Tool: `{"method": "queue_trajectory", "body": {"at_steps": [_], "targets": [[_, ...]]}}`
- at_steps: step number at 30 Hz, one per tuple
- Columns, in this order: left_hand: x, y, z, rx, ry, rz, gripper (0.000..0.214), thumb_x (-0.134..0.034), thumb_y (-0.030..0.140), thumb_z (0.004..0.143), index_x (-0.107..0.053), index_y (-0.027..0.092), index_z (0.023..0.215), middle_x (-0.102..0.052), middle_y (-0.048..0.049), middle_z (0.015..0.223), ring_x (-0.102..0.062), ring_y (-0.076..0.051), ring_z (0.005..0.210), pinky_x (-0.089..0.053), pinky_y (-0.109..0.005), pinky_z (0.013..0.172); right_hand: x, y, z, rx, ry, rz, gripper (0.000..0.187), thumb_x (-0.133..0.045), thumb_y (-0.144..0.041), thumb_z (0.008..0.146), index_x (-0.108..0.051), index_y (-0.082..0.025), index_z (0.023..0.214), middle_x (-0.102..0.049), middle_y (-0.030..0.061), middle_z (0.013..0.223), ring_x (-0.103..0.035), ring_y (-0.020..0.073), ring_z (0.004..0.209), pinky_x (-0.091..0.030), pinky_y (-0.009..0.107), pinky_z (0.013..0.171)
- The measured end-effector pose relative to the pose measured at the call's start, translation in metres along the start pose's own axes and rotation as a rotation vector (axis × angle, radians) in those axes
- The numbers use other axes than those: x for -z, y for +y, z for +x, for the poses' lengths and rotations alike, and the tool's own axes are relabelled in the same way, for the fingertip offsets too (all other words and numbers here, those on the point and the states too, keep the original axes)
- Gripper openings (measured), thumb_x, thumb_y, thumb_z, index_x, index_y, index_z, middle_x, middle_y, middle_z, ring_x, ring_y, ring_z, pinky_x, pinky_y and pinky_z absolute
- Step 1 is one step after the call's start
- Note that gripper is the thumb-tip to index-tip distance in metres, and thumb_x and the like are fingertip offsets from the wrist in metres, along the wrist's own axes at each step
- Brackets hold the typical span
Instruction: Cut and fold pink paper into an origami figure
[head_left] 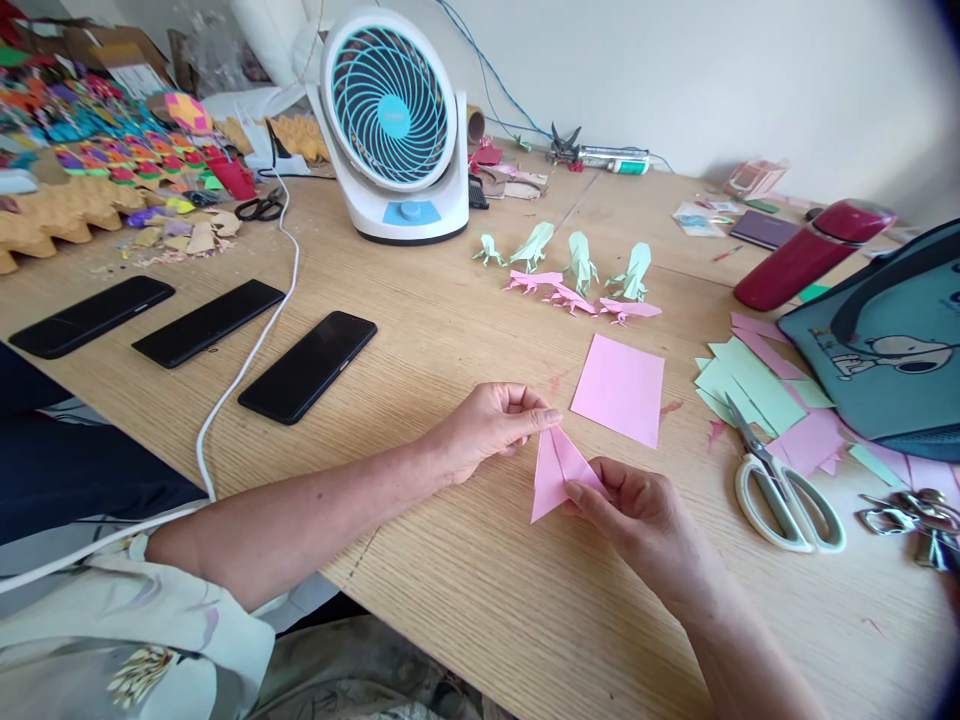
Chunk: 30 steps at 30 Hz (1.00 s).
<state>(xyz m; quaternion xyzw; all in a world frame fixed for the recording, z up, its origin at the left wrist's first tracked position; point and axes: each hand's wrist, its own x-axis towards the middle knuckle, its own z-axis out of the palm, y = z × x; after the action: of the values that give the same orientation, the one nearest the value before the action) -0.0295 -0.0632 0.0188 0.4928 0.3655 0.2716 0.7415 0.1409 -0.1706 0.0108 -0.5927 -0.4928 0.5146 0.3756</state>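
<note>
A folded piece of pink paper (553,478), roughly triangular with a crease down its middle, is held above the table between both hands. My left hand (504,428) pinches its top corner between thumb and fingers. Lower on the right side, my right hand (628,508) grips it, thumb on the front and the fingers partly hidden behind. Just beyond lies a flat pink square sheet (619,390). Farther back stand several folded green paper figures (581,262), with several folded pink paper figures (574,300) in front of them.
White-handled scissors (786,495), green paper strips (742,385) and keys (919,520) lie at right, beside a teal bag (892,340) and a red flask (814,255). A fan (394,115) stands at the back. Three phone-like black slabs (307,367) and a white cable (244,370) lie at left.
</note>
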Motion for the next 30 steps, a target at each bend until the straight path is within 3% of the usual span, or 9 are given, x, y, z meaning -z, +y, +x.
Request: {"method": "queue_trajectory", "body": {"at_steps": [4,7,11,21,26,30], "targets": [[-0.006,-0.004,-0.005,0.034,-0.115,0.044,0.038,-0.081,0.044,0.067,-0.063,0.014,0.082,-0.056,0.0032,0.066,-0.043,-0.005,0.055,-0.025,-0.016,0.044,-0.002,0.003,0.000,-0.006,0.028,-0.004,0.028,-0.062,-0.042,0.088,-0.060,-0.019,0.072,-0.051,-0.0018,0.065,-0.044,0.0123,0.059,-0.034,0.026,0.054],[-0.010,-0.011,-0.009,0.014,-0.168,0.150,0.038,-0.084,0.040,0.063,-0.069,0.011,0.082,-0.066,-0.0036,0.078,-0.057,-0.011,0.069,-0.040,-0.020,0.057,-0.004,0.002,0.000,0.006,0.050,0.012,0.026,-0.064,-0.040,0.087,-0.060,-0.019,0.072,-0.049,-0.0024,0.065,-0.042,0.0117,0.060,-0.031,0.025,0.053],[-0.011,-0.016,-0.010,0.000,-0.157,0.196,0.035,-0.078,0.042,0.072,-0.072,0.009,0.082,-0.070,-0.0071,0.079,-0.061,-0.015,0.072,-0.045,-0.024,0.063,-0.005,0.002,0.001,-0.026,0.032,0.006,0.025,-0.067,-0.039,0.083,-0.059,-0.019,0.072,-0.043,-0.0042,0.064,-0.035,0.0104,0.057,-0.026,0.025,0.051],[-0.012,-0.014,-0.010,0.000,-0.124,0.136,0.025,-0.079,0.033,0.072,-0.071,0.009,0.075,-0.067,-0.0030,0.072,-0.057,-0.011,0.065,-0.040,-0.022,0.061,-0.005,0.005,0.003,-0.057,0.042,0.121,0.025,-0.076,-0.038,0.075,-0.060,-0.019,0.072,-0.043,-0.0046,0.063,-0.030,0.0101,0.056,-0.019,0.026,0.049],[-0.016,-0.003,-0.014,-0.038,-0.158,0.117,0.025,-0.077,0.034,0.075,-0.072,0.010,0.076,-0.064,-0.0018,0.065,-0.056,-0.012,0.066,-0.039,-0.023,0.062,-0.006,0.007,0.005,-0.023,0.112,0.209,0.031,-0.081,-0.041,0.069,-0.060,-0.019,0.068,-0.044,-0.0056,0.059,-0.030,0.0092,0.054,-0.020,0.024,0.048],[-0.012,-0.006,-0.012,-0.017,-0.156,0.095,0.030,-0.075,0.041,0.077,-0.073,0.012,0.081,-0.057,0.0019,0.058,-0.042,-0.007,0.053,-0.025,-0.021,0.048,-0.005,0.003,0.007,0.016,0.154,0.267,0.036,-0.081,-0.047,0.068,-0.059,-0.018,0.067,-0.051,-0.0038,0.059,-0.037,0.0091,0.054,-0.028,0.022,0.050]]}}
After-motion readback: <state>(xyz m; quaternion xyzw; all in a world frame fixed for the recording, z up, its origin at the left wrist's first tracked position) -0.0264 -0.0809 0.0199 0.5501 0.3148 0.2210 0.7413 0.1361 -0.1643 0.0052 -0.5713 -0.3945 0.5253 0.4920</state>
